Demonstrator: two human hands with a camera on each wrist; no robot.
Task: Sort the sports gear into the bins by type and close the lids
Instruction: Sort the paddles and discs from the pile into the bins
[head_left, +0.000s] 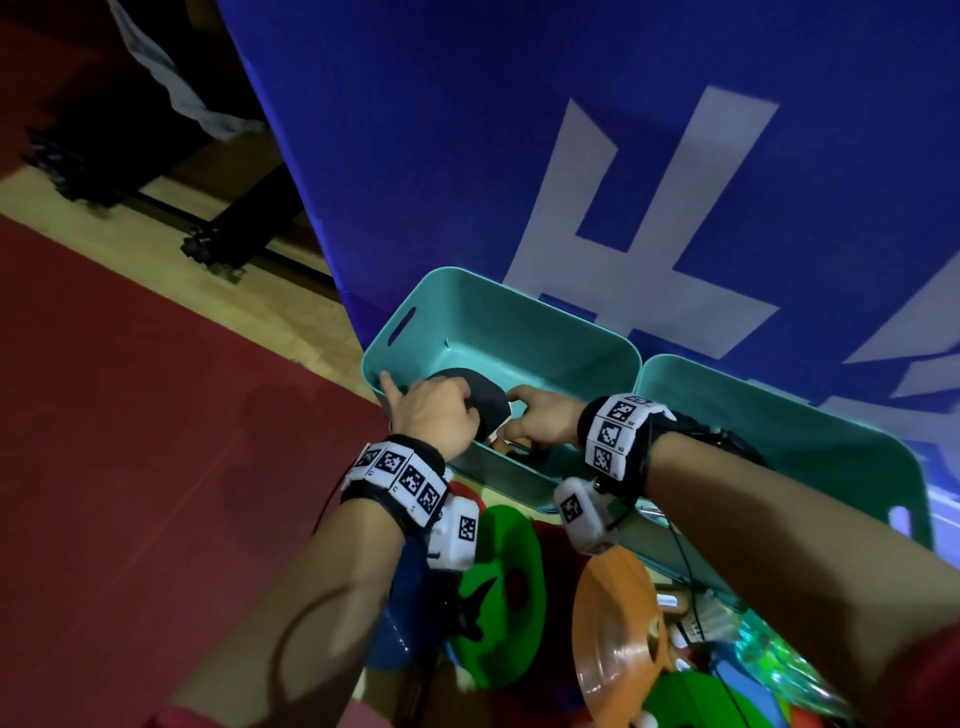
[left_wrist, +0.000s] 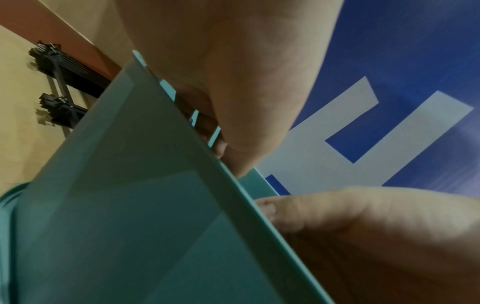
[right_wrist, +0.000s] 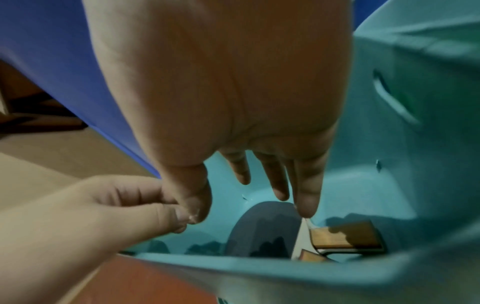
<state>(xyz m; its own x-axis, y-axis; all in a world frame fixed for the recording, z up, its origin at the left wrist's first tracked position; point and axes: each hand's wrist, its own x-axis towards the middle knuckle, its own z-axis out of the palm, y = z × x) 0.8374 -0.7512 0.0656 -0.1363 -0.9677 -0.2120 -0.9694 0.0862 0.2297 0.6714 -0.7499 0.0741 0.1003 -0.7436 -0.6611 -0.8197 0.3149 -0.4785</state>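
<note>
Two teal bins stand side by side against a blue board. In the left bin (head_left: 519, 322) (left_wrist: 130, 205) (right_wrist: 389, 185) lies a table tennis paddle (head_left: 488, 395) (right_wrist: 265, 226), black blade toward the near wall, with its wooden handle (right_wrist: 345, 236) beside it. My left hand (head_left: 441, 415) (left_wrist: 233, 82) (right_wrist: 91, 205) is at the near-left corner, fingers curled over the bin's rim and the index finger lying along it. My right hand (head_left: 540, 421) (right_wrist: 233, 102) reaches into the bin, its fingers hanging straight just above the paddle and holding nothing. The right bin (head_left: 805, 431) shows no contents.
A tall blue board with white lettering (head_left: 467, 130) stands right behind the bins. Under my forearms lie loose discs, green (head_left: 498, 587), orange (head_left: 613, 623) and blue (head_left: 410, 613). A red floor mat (head_left: 130, 415) and a black stand base (head_left: 223, 244) are at the left.
</note>
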